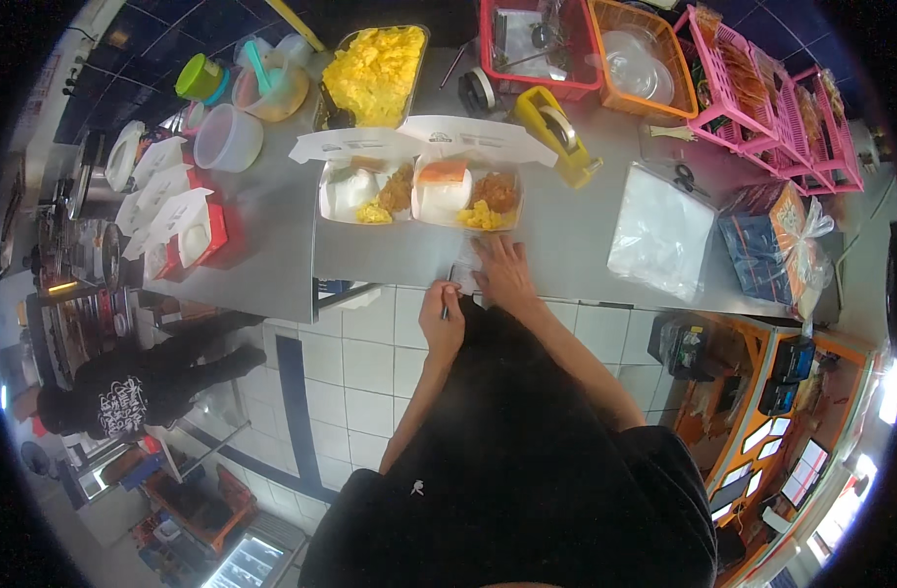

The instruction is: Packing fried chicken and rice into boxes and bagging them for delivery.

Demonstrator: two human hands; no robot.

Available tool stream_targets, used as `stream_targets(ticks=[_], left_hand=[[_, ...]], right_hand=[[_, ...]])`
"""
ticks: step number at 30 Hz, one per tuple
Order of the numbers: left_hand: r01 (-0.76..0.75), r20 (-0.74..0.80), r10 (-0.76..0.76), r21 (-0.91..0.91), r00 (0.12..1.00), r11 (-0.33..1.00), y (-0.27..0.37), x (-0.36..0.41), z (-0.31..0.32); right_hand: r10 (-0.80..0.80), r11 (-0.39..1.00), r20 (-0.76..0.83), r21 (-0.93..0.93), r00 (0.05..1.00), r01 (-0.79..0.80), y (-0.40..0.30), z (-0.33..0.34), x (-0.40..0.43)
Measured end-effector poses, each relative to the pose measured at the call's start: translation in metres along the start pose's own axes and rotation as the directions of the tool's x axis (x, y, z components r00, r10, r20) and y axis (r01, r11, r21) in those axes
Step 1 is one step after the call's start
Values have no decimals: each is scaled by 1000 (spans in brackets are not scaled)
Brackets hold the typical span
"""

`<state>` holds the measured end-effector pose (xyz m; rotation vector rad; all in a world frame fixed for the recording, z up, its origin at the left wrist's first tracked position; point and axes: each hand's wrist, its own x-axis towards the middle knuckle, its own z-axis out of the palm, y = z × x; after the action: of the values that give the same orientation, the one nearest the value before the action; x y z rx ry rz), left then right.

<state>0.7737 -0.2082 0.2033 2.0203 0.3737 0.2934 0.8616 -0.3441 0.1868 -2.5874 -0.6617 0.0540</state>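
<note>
At the front edge of the metal table (390,250), my left hand (442,316) grips a dark pen (446,312) over a small slip of paper (465,266). My right hand (506,272) lies flat with fingers spread, touching the slip's right side. Just beyond stand two open paper food boxes, the left one (345,213) and the right one (448,209). Both contain white rice (448,197), a fried brown piece (495,189) and yellow scrambled egg (484,215). The right box also shows an orange-red packet (441,173).
Behind the boxes are a tray of scrambled egg (379,73) and a yellow tape dispenser (555,136). Plastic bags (662,228) and scissors (685,176) lie at right, near pink racks (757,95). Red boxes (209,235) stand at left. Another person (125,389) is at far left.
</note>
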Motion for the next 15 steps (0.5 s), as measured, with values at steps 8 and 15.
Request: stream_targets(ticks=[8,15], left_hand=[[-11,13,12,-43,1000,999,-10,-3,-8],[1,59,2,-51,998,999,1,4,-4]], right_hand=[[-18,1000,70,17,997,17,-7,-9,0],[13,1000,24,-24,1000,-12,-9,-5,2]])
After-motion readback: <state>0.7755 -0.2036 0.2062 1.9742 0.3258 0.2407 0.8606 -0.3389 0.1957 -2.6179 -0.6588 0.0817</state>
